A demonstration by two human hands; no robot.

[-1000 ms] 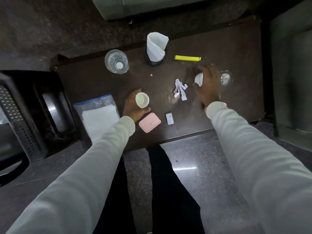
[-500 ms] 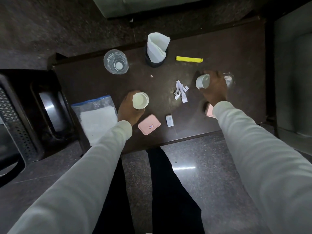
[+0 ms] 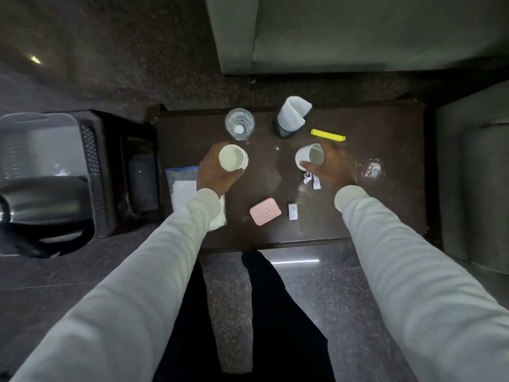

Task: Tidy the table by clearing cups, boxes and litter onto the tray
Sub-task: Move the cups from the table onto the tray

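My left hand (image 3: 213, 172) holds a white paper cup (image 3: 232, 157) upright above the dark table (image 3: 385, 194). My right hand (image 3: 332, 169) grips a second white cup (image 3: 309, 156), tilted with its mouth toward me. Torn white paper scraps (image 3: 311, 181) lie just under the right hand. A pink box (image 3: 265, 211) and a small white box (image 3: 293, 211) sit near the table's front edge. A yellow strip (image 3: 327, 134) lies at the back right. A dark tray (image 3: 140, 175) sits on the stand left of the table.
A clear glass (image 3: 239, 124) and a dark holder with white napkins (image 3: 292, 115) stand at the back. A plastic bag with white paper (image 3: 181, 186) lies on the left end. A wet ring mark (image 3: 371, 168) shows on the right. A grey basket (image 3: 46, 166) is far left.
Both hands have lifted their cups and moved toward the table's back; the right hand carried its cup leftward off the wet spot. The camera view has shifted, showing more of the sofa behind.
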